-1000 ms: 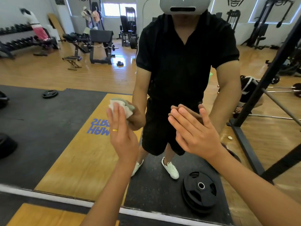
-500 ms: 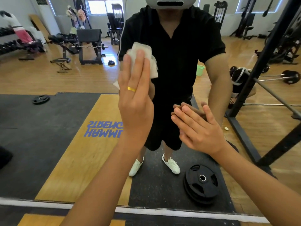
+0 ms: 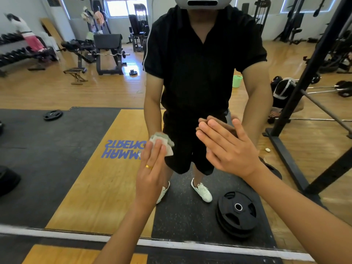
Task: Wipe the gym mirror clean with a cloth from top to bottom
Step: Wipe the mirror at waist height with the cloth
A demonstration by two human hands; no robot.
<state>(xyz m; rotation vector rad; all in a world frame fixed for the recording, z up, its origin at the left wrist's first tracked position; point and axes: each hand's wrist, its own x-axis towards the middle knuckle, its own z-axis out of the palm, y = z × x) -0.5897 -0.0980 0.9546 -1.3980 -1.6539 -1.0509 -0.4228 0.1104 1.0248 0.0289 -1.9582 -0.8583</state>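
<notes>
Head view: I see the left hand (image 3: 152,168) lying flat against the mirror (image 3: 57,149), fingers straight and close together, pressing the folded white cloth (image 3: 162,141) onto the glass under the fingertips. The cloth sits low on the mirror, left of centre, at the edge of the reflected black shorts. A gold ring (image 3: 149,166) shows on one finger. The right hand (image 3: 228,151) is flat on the glass just to the right, fingers extended and together, holding nothing. A black weight plate (image 3: 237,212) reflects lower right.
</notes>
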